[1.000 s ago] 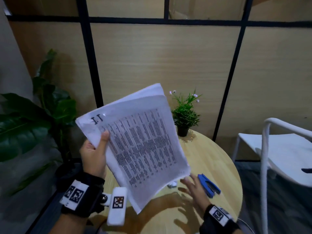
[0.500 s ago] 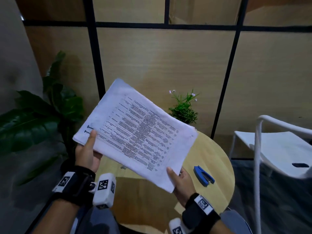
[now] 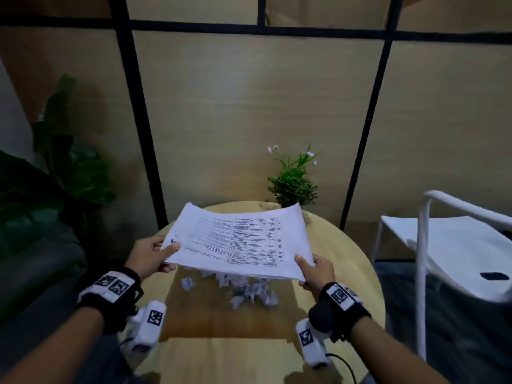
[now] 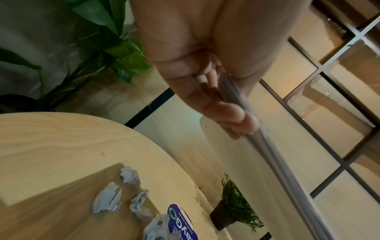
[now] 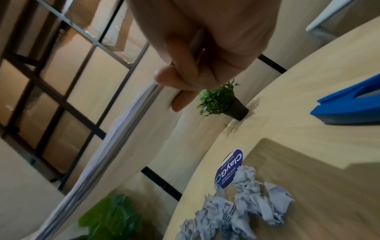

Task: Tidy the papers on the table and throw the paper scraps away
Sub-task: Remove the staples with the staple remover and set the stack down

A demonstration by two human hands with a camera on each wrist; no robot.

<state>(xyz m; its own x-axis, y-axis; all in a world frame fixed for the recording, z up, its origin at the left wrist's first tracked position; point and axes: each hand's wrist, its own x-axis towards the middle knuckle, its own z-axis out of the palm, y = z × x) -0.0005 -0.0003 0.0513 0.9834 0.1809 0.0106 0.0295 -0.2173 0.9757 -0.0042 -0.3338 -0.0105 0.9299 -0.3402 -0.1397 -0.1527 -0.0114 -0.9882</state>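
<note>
Head view, papers: the stack of papers (image 3: 243, 242) is held flat above the round table (image 3: 346, 261), printed side up.
Head view, left hand: the left hand (image 3: 151, 254) grasps the stack's left corner, thumb on top.
Head view, right hand: the right hand (image 3: 315, 273) grasps the near right corner, thumb on top.
Head view, scraps: the paper scraps (image 3: 249, 289) lie crumpled on the table, below the held stack.
Head view, container: the pot of the small plant (image 3: 292, 181) is hidden behind the stack's far edge.
Head view, surroundings: a white chair (image 3: 448, 245) stands to the right of the table.
Left wrist view, grip: fingers (image 4: 232, 116) curl under the stack's edge (image 4: 277, 160).
Left wrist view, table: scraps (image 4: 127, 191) lie beside a blue sticker (image 4: 180, 222); the black pot (image 4: 221, 216) holds green sprigs.
Right wrist view, grip: fingers (image 5: 180, 76) pinch the stack (image 5: 115, 138).
Right wrist view, table: scraps (image 5: 240, 206) are heaped near the sticker; a blue stapler (image 5: 349, 105) lies well apart from them.
</note>
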